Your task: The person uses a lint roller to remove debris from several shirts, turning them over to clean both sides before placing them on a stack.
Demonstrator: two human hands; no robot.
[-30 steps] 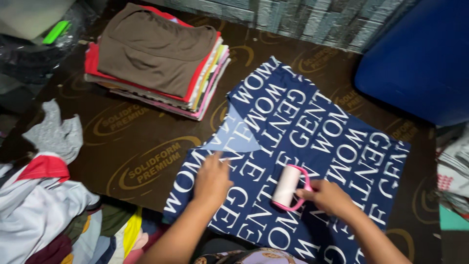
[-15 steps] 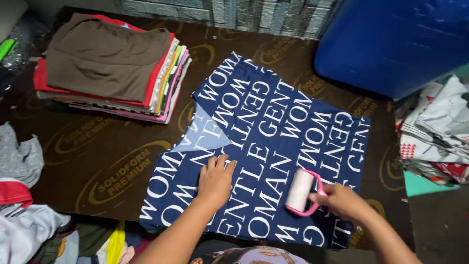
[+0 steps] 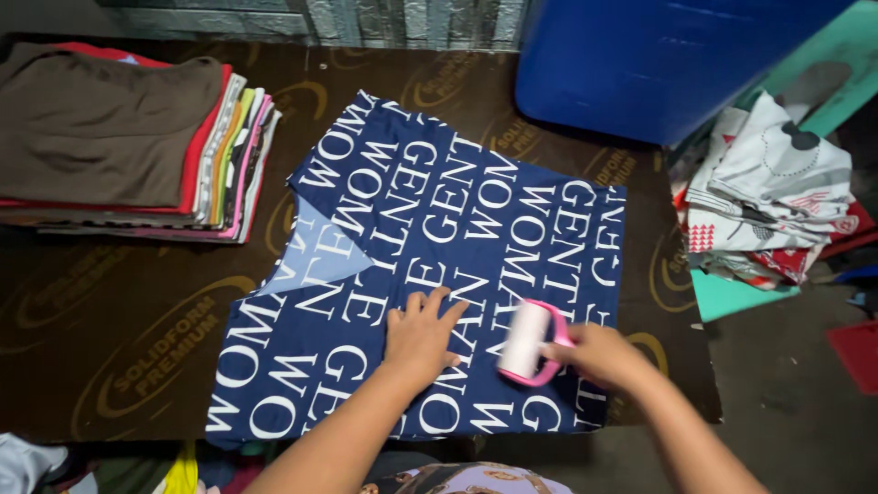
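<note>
change: both hands are sitting closer together than half a second ago, the roller now lying just beside the left hand's fingers; the view is also swinging right, so the folded stack is sliding toward the left edge and more of the cloth pile at the right is showing.
right hand (image 3: 596, 355): curling shut around the pink handle of the lint roller (image 3: 527, 341), holding it down on the cloth.
lint roller: lying with its white drum flat on the navy fabric, near the lower right part of the cloth, pink frame wrapping its near end.
left hand (image 3: 419, 337): pressing flat on the fabric, fingers spreading wide toward the wall, holding nothing.
navy fabric (image 3: 412, 210): lying spread on the tabletop, dark blue with large white lettering, one corner on the left folding over to show a paler blue underside.
tabletop (image 3: 119, 338): dark brown with gold oval markings, carrying the fabric and the stack.
folded stack (image 3: 110, 137): sitting at the far left of the tabletop, well apart from the hands, a brown garment on top, red and mixed colours beneath.
blue bin (image 3: 658, 55): standing behind the fabric's far right corner.
cloth pile (image 3: 777, 201): lying to the right, off the tabletop, white and red patterned pieces.
</note>
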